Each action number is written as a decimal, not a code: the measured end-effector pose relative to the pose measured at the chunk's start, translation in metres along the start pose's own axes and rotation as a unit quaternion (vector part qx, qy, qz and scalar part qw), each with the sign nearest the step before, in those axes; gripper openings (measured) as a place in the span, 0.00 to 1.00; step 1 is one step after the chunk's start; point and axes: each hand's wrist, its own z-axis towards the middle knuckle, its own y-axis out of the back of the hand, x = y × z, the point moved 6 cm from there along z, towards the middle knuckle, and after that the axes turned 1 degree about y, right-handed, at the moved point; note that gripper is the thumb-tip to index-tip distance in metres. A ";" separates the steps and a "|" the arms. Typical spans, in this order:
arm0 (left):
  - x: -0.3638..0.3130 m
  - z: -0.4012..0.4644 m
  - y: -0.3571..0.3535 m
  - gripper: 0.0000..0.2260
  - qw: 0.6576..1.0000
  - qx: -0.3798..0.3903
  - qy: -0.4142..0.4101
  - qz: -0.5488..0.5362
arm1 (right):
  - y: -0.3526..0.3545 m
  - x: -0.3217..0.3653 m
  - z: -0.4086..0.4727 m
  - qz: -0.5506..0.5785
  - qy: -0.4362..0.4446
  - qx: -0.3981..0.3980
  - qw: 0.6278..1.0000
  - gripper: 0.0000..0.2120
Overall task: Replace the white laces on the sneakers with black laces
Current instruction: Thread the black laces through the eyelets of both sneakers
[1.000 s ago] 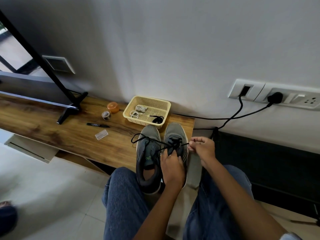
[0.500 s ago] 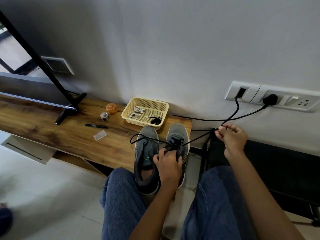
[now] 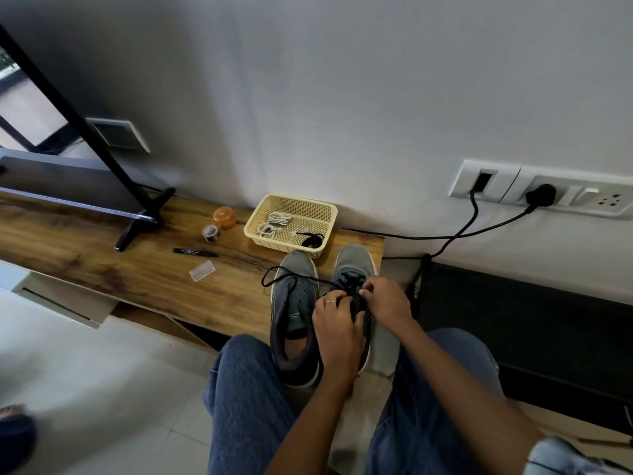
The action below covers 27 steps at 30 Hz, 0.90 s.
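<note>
Beside the basket [image 3: 291, 225], my left hand [image 3: 334, 323] steadies the sneaker [image 3: 356, 289]; right hand [image 3: 385, 298] pinches the black lace [image 3: 291, 273]. I'd thread eyelets evenly, keeping tension.

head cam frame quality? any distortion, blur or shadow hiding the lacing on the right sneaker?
Head view: wide-angle bowing bends the TV stand leg and wall lines; corners smear, notably the floor at lower left; light is soft, no glare. The black lace reads sharp over the left sneaker, but the left hand and right hand cover the right sneaker eyelets.

Basket [image 3: 322, 209] behind sneakers [image 3: 294, 296] — pen [image 3: 195, 252] left.
</note>
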 end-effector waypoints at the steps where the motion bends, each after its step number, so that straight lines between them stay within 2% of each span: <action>1: 0.001 0.000 0.000 0.16 1.000 0.001 0.005 -0.006 | -0.003 -0.002 0.001 0.021 -0.012 -0.002 1.000 0.05; 5: 0.001 0.000 0.000 0.14 1.000 -0.003 0.010 -0.012 | -0.006 -0.009 0.003 0.088 -0.016 0.032 0.995 0.10; 8: 0.001 0.000 0.000 0.13 1.000 -0.009 0.023 -0.014 | -0.003 -0.014 0.002 0.189 -0.021 0.083 0.978 0.16; 11: 0.001 0.001 -0.001 0.13 0.999 -0.002 0.031 -0.006 | 0.000 -0.025 -0.006 0.327 -0.072 0.113 0.935 0.12; 14: 0.002 0.000 0.000 0.12 0.999 -0.012 0.038 0.002 | 0.002 -0.026 -0.019 0.426 -0.082 0.157 0.887 0.07; 20: 0.006 -0.001 0.000 0.13 0.997 0.000 0.076 -0.006 | 0.007 -0.026 -0.031 0.501 -0.064 0.214 0.836 0.10; 24: 0.006 -0.001 0.000 0.13 0.996 0.012 0.084 -0.019 | 0.014 -0.022 -0.040 0.516 -0.038 0.240 0.822 0.09; 27: 0.006 0.001 0.002 0.13 0.996 0.005 0.088 -0.018 | 0.026 -0.018 -0.046 0.501 0.005 0.256 0.827 0.09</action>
